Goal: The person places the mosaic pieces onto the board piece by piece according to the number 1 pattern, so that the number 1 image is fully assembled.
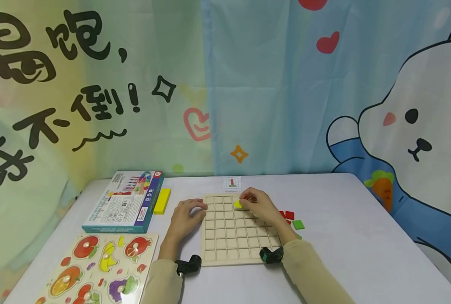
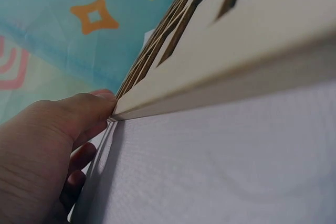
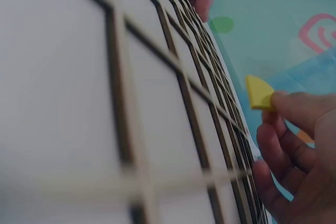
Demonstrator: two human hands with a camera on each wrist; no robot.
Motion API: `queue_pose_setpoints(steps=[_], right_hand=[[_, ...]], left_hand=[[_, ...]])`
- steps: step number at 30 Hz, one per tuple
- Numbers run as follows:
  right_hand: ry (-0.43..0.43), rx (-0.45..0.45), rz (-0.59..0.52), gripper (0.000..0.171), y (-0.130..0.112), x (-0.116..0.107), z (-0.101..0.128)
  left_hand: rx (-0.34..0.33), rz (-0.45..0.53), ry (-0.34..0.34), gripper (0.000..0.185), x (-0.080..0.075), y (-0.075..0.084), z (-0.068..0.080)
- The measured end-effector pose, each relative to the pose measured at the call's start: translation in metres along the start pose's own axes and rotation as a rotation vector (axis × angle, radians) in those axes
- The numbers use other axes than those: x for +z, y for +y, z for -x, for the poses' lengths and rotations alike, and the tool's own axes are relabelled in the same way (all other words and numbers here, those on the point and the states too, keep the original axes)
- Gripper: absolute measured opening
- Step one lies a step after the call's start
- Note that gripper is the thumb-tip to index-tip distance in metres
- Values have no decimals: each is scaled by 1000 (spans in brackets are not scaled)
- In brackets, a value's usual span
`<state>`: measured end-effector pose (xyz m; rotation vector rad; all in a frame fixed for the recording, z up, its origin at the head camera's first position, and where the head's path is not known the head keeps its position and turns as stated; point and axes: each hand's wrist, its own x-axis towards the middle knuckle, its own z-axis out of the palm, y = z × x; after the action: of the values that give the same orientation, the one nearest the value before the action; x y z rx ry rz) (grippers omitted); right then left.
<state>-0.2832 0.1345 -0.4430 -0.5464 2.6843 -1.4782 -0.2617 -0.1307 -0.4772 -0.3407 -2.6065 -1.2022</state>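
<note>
Right hand (image 1: 258, 203) pinches a small yellow tile (image 1: 238, 204) between thumb and fingertips, holding it over the top rows of the wooden grid board (image 1: 233, 249); from the right wrist view the tile sits just above the board surface, apart from it. Left hand (image 1: 185, 216) rests at the board's 10 o'clock corner, fingers curled against the left edge, thumb touching the rim in the left wrist view.

Board lies flat on the pale table (image 1: 362, 245), mid-table, its cells unfilled where visible.

- At 3 o'clock of the board: loose red tiles (image 1: 288, 215) and a green tile (image 1: 298, 224), just beside the right forearm.
- At 12 o'clock: a small pattern card (image 1: 232, 183).
- At 9 o'clock: a game box (image 1: 126, 202) with a yellow block (image 1: 162, 200) alongside.
- At 8 o'clock: a fruit peg puzzle (image 1: 100, 270).
</note>
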Motion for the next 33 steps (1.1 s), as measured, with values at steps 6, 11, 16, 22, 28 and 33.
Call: queue_pose_setpoints(steps=[6, 11, 16, 22, 28, 33], right_hand=[[-7, 27, 67, 10, -7, 7, -4], [-25, 0, 106, 10, -8, 11, -8], [-44, -15, 143, 8, -11, 15, -12], [-58, -48, 200, 7, -12, 18, -16], [-80, -63, 238, 8, -12, 23, -20], [-67, -38, 282, 7, -13, 28, -22]], left_hand=[[-1, 3, -10, 14, 6, -1, 1], [9, 18, 0, 14, 9, 1, 0], [7, 14, -2, 14, 8, 2, 0], [11, 0, -2, 14, 5, 3, 0], [8, -9, 10, 13, 2, 0, 1], [-15, -4, 3, 13, 1, -2, 0]])
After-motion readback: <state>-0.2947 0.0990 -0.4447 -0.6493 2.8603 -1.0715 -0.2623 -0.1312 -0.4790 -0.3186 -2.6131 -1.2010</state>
